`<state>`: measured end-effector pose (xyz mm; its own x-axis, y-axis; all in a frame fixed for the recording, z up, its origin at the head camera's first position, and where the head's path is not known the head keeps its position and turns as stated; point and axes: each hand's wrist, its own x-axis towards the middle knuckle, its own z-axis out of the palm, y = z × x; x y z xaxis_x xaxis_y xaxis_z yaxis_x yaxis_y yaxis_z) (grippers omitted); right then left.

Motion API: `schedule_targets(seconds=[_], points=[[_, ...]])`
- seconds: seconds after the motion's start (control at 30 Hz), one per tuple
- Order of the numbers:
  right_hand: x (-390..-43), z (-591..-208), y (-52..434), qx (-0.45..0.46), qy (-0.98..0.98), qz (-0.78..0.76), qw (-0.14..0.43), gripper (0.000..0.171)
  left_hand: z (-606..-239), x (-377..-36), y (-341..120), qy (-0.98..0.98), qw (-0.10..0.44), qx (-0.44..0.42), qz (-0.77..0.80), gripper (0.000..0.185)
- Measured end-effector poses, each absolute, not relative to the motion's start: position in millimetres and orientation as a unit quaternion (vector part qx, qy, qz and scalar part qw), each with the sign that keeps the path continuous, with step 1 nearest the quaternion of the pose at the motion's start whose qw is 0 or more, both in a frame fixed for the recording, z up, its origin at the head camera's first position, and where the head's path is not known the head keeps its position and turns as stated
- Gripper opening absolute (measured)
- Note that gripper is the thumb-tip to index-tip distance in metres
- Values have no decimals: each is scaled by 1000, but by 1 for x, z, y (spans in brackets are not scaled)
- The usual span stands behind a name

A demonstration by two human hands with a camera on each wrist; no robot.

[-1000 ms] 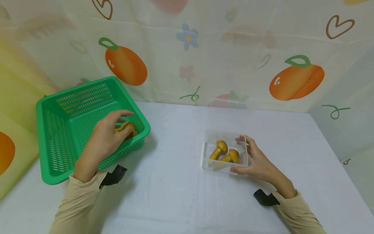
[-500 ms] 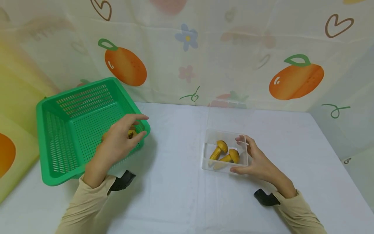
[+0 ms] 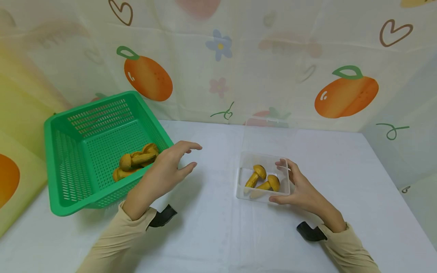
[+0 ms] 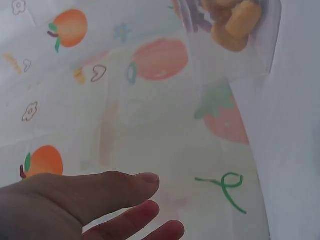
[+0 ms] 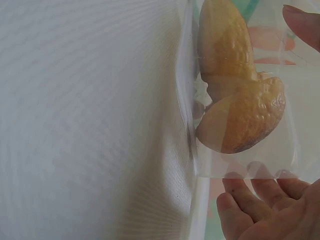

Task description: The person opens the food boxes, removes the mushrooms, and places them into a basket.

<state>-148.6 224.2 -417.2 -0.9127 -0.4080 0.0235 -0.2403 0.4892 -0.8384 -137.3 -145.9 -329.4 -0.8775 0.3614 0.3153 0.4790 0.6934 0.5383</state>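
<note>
Holding two yellow mushrooms (image 3: pixel 262 177), the clear plastic box (image 3: pixel 243 189) sits on the white tablecloth (image 3: pixel 211 235) at about four o'clock of centre, its lid standing open behind it. The right hand (image 3: pixel 300 189) grips the box's right wall, thumb and fingers curled round the edge. At nine o'clock of the box, well apart, the left hand (image 3: pixel 167 170) hovers with fingers loosely spread (holding nothing), just beside the green basket (image 3: pixel 68 197), where more mushrooms (image 3: pixel 134 161) lie.

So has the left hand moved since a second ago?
Yes. The left hand has come out of the green basket and now hovers empty over the table, right of the basket's rim, toward the clear box.
</note>
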Motion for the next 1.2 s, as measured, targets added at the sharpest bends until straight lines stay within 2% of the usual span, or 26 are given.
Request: schedule_targets(seconds=[0.37, 0.6, 1.2], points=[[-148, -418, 225, -193, 861, -463, 83, 103, -331, -143, -102, -906, 67, -277, -314, 39], [-148, -418, 225, -191, 862, -462, 85, 102, -331, -148, -78, -899, 27, -301, -318, 40], [-149, -416, 225, -192, 858, -467, 90, 105, -337, -161, -35, -879, -31, -360, -312, 41]])
